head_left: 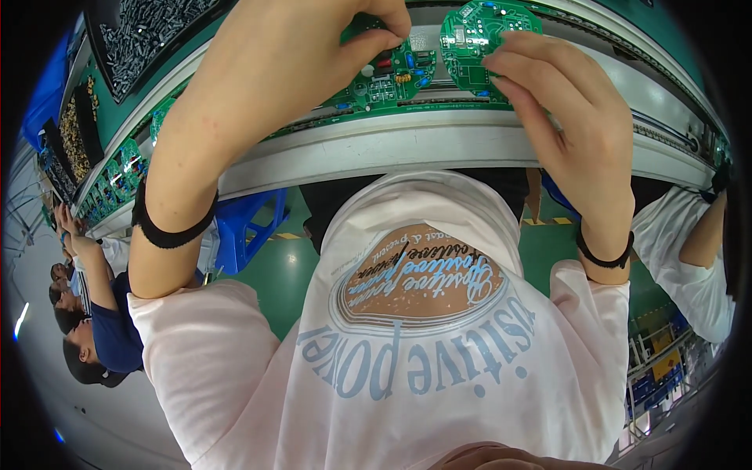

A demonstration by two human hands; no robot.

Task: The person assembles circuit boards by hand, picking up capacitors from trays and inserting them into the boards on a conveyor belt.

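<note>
My left hand is over a green circuit board that carries blue, red and striped parts. Its thumb and finger are pinched together, and whatever may be between them is too small to make out. Beside it, to the right, lies a second green circuit board with fewer parts on it. At that board's right side is my right hand, its thumb and fingertips drawn close together over the surface. Anything between those fingertips is hidden. A dark band circles each forearm.
The boards sit on a conveyor track with a pale metal rail along its near side. Far left stands a black tray of dark small parts, near a bin of yellowish parts. More boards line the track. Co-workers sit on both sides.
</note>
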